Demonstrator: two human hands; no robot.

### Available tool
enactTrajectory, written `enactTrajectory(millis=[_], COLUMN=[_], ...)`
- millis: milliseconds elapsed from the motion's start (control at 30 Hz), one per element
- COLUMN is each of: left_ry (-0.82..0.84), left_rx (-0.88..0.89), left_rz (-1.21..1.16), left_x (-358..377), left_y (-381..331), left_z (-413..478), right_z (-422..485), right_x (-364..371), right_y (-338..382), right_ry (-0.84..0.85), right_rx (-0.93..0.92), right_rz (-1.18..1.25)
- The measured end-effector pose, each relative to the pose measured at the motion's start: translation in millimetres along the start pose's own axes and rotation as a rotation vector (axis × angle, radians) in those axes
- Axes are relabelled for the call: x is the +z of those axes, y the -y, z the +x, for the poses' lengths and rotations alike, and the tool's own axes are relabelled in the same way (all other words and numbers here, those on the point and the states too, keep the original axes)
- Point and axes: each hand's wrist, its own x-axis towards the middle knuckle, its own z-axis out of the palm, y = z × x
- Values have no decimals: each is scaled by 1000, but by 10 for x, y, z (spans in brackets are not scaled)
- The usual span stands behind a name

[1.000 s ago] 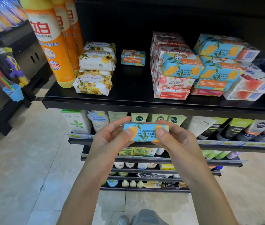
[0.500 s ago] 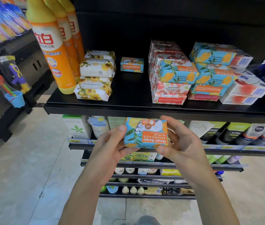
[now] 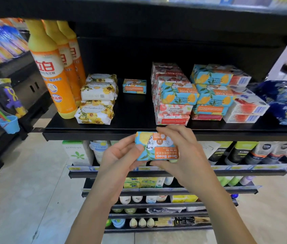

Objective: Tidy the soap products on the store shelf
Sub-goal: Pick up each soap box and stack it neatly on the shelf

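While both hands hold it just in front of the shelf [image 3: 90, 133] edge, the soap bar [image 3: 155, 147] faces up. Left hand [image 3: 119, 159] pinches its left end; right hand [image 3: 181, 152] fingers curl round its right side

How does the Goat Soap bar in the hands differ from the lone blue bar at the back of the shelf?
The held bar is off the shelf, gripped by the left hand and right hand before its front edge; the lone blue bar rests far back on it, untouched. The held bar is tilted, its lettering upside down; the lone blue bar sits level. Both have blue wrappers with orange label panels.
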Motion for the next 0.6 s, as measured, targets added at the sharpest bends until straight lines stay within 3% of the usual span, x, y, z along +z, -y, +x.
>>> enactTrajectory(millis=[233, 467, 600], left_ry=[43, -109, -110], left_rx=[181, 478, 525], left_rz=[235, 1022, 1333], left_x=[59, -137, -179], left_y=[-168, -75, 70], left_z=[165, 552, 744], right_z=[57, 220, 422], right_x=[-220, -654, -949], right_y=[-62, -201, -351], right_ry=[-107, -237, -310], right_rx=[34, 132, 166], right_rz=[12, -6, -41])
